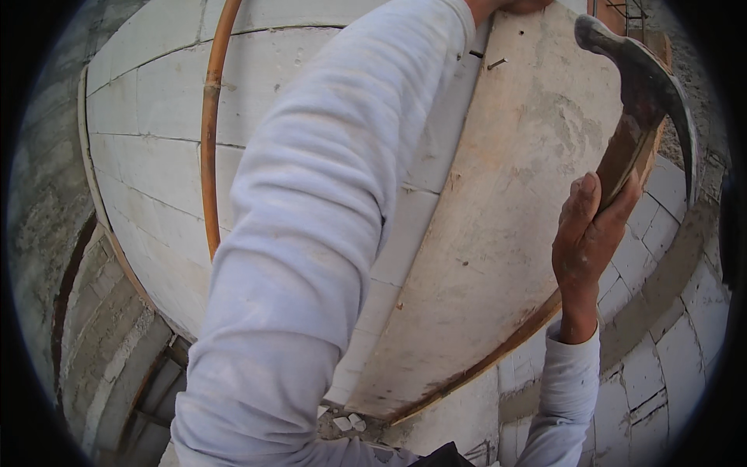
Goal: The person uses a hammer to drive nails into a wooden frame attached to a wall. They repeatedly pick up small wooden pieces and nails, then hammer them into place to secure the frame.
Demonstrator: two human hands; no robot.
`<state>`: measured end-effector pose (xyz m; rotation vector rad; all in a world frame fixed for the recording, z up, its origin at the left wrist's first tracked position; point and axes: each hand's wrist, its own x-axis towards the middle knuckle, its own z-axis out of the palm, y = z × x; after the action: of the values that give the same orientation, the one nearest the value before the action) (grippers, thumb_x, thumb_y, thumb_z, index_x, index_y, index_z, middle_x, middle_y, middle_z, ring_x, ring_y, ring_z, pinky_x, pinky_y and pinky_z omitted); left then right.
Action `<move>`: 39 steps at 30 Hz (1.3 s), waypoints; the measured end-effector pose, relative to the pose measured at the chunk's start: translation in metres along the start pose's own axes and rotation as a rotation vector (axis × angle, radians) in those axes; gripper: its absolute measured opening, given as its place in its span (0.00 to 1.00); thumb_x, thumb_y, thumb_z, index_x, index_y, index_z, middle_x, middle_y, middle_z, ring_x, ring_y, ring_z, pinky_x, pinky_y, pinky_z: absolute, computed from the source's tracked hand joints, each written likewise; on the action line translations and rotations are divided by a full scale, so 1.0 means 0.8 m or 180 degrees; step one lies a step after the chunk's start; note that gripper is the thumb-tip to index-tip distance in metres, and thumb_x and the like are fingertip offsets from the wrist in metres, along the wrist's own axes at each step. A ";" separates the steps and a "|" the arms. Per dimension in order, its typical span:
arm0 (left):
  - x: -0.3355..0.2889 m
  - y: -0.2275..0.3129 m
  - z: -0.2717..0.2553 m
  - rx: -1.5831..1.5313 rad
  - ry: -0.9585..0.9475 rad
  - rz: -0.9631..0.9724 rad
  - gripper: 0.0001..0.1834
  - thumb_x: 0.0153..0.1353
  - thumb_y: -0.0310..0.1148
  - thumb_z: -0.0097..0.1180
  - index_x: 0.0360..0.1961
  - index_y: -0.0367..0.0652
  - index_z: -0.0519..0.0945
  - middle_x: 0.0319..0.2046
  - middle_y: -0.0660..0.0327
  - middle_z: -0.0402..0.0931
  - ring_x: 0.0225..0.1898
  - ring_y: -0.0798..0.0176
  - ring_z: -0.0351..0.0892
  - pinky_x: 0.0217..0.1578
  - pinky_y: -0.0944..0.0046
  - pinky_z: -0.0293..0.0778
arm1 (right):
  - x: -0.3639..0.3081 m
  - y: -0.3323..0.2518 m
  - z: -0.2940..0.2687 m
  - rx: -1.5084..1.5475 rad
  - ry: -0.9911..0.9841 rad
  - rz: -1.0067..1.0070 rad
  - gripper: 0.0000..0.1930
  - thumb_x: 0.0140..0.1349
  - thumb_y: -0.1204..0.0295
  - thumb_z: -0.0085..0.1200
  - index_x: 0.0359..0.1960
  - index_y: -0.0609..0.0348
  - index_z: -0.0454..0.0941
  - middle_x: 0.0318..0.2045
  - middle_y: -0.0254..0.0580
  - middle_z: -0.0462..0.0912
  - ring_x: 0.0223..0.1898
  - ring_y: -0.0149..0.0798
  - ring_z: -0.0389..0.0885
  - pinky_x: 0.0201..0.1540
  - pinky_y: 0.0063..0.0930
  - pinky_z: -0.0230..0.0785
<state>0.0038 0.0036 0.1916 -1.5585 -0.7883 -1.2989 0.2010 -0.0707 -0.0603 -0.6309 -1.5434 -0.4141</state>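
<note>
My right hand (pixel 585 226) is wrapped round the wooden handle of a claw hammer (pixel 644 78), its dark metal head raised and the curved claw on the right. Behind the hammer stands a wide, pale, stained board (pixel 482 249). A nail (pixel 496 64) sticks out of the board near its upper left edge. My left arm, in a white sleeve, reaches up across the view. My left hand (pixel 523 6) is at the board's top, mostly cut off by the upper frame edge, so its fingers are hidden.
White block wall (pixel 163 101) stands left of the board, with an orange-brown pole (pixel 210 124) against it. More block wall (pixel 642 373) with a grey mortar band lies to the right. Rubble pieces (pixel 348 423) lie at the board's foot. Rebar (pixel 634 14) shows at the top right.
</note>
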 end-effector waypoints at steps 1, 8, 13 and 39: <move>0.000 -0.003 0.002 0.0034 -0.0035 0.0042 0.32 0.69 0.54 0.47 0.53 0.32 0.81 0.51 0.39 0.82 0.58 0.42 0.79 0.61 0.46 0.70 | 0.002 -0.007 0.002 -0.0419 -0.0411 -0.0058 0.23 0.79 0.63 0.48 0.69 0.59 0.65 0.35 0.49 0.82 0.25 0.37 0.80 0.29 0.35 0.73; -0.001 -0.004 0.002 0.0057 -0.0021 0.0031 0.32 0.69 0.54 0.47 0.52 0.33 0.82 0.52 0.40 0.82 0.58 0.41 0.79 0.60 0.45 0.70 | 0.008 -0.017 -0.006 -0.0224 0.0326 -0.0127 0.21 0.79 0.67 0.46 0.69 0.56 0.64 0.30 0.53 0.82 0.26 0.42 0.82 0.32 0.38 0.74; 0.003 -0.005 0.008 0.0065 0.0011 0.0107 0.32 0.69 0.54 0.46 0.51 0.33 0.83 0.51 0.40 0.83 0.56 0.41 0.81 0.58 0.45 0.72 | 0.010 -0.019 0.003 -0.0966 -0.0820 -0.0062 0.22 0.79 0.65 0.46 0.69 0.60 0.64 0.31 0.56 0.82 0.31 0.43 0.86 0.34 0.40 0.76; 0.021 -0.017 0.049 0.0442 -0.0136 -0.0169 0.41 0.65 0.63 0.44 0.66 0.40 0.77 0.62 0.50 0.76 0.67 0.51 0.68 0.66 0.47 0.54 | 0.005 0.000 0.008 -0.0922 -0.0556 0.0297 0.21 0.81 0.63 0.42 0.68 0.62 0.65 0.36 0.40 0.78 0.30 0.35 0.73 0.37 0.30 0.69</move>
<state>0.0101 0.0437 0.2108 -1.4673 -0.9328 -1.2256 0.1955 -0.0664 -0.0572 -0.9821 -1.6252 -0.5278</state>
